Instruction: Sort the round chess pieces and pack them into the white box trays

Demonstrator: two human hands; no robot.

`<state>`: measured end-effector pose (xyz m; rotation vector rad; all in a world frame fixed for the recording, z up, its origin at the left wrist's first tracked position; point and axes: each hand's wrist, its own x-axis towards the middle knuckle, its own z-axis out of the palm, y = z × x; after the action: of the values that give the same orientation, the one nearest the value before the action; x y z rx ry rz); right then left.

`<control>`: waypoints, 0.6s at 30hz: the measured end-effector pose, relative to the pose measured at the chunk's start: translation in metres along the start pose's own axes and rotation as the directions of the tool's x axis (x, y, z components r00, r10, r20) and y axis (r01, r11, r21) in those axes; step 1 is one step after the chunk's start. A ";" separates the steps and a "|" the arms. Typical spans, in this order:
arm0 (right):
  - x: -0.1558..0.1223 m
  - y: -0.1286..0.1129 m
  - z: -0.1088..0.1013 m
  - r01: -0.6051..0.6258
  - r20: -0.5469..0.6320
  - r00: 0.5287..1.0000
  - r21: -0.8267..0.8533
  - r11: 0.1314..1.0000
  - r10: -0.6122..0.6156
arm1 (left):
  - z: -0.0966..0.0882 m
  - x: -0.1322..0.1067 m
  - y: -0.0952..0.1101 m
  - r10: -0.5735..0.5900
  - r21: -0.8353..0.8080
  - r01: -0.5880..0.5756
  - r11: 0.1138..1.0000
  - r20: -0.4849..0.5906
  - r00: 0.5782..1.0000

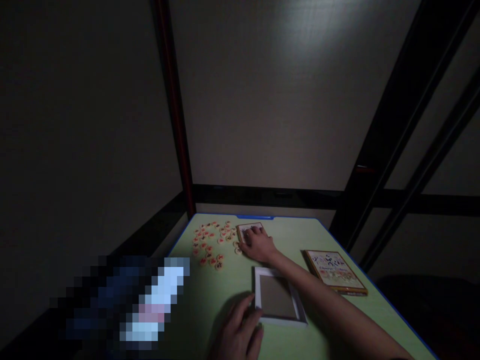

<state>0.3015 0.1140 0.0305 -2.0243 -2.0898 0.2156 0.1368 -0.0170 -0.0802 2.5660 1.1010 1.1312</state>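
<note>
My right hand (258,244) reaches across a light green table (225,290) and rests, fingers spread flat, on a small gold-edged board or card (247,228). Just left of it lie several round wooden game pieces (212,242) with red and dark marks. My left hand (238,332) lies near the table's front edge with its fingers stretched out, touching the left side of an open white shallow box (278,301). It holds nothing.
A gold-framed box lid with printed characters (335,271) lies at the right of the table. The table has a blue rim and stands against a dim wall with dark metal frame bars (393,130). A blurred patch (131,300) sits at the lower left.
</note>
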 end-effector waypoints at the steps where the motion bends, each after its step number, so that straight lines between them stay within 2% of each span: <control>1: -0.001 0.000 -0.001 -0.001 -0.014 1.000 0.007 1.000 0.001 | 0.000 0.000 0.000 0.005 0.006 -0.005 1.000 -0.001 1.000; 3: -0.005 0.007 -0.006 -0.015 -0.043 0.999 0.020 1.000 0.016 | 0.000 0.000 0.000 0.016 0.024 -0.016 1.000 -0.004 1.000; 7: -0.023 0.034 -0.014 -0.086 -0.063 0.994 0.022 0.996 0.087 | 0.000 0.000 0.002 0.022 0.065 -0.022 0.998 -0.009 1.000; 11: -0.043 0.052 -0.011 -0.089 -0.052 0.995 0.003 0.996 0.089 | -0.002 0.001 0.004 0.021 0.092 -0.021 0.996 -0.006 1.000; 14: -0.053 0.045 -0.008 -0.070 -0.006 0.998 -0.019 0.997 0.070 | -0.005 0.003 0.002 0.048 0.085 -0.049 0.995 0.014 0.999; 18: -0.056 0.017 -0.011 -0.034 0.066 0.997 -0.043 0.998 0.037 | -0.007 0.004 0.000 0.067 0.072 -0.069 0.995 0.020 0.998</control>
<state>0.3220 0.0584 0.0340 -2.1075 -2.1161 0.2509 0.1336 -0.0152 -0.0727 2.6827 1.0783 1.1013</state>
